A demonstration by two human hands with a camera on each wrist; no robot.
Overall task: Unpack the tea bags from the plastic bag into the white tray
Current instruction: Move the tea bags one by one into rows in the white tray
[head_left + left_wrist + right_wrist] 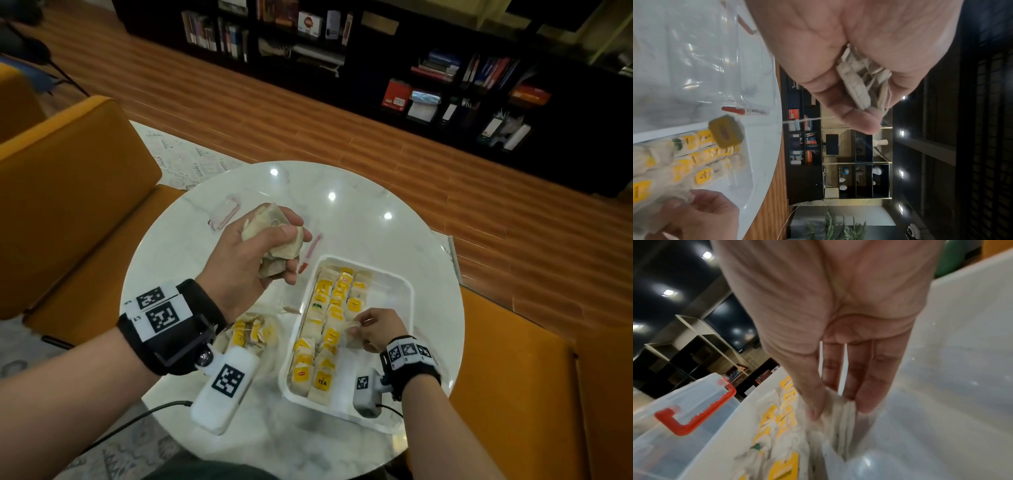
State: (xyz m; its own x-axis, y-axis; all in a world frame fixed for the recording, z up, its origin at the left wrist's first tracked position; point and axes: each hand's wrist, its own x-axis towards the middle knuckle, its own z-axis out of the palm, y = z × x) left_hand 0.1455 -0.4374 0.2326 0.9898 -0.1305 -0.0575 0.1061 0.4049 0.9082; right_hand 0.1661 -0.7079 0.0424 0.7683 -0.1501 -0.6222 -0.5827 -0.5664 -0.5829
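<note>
The white tray held two full rows of tea bags. The left hand gripped a bunch; the right hand pinched one bag over the tray — more remained in the plastic bag (on the table).

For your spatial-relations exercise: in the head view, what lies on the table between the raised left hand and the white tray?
Between the left hand and the white tray, the head view shows a red clip of a clear plastic lid on the table.

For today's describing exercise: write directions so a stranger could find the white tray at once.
Start at the round marble table between the orange seats. On its right half lies the white tray, where the right hand is working. Unlike the clear red-clipped lid behind, it is opaque and holds rows of yellow-tagged tea bags.
</note>
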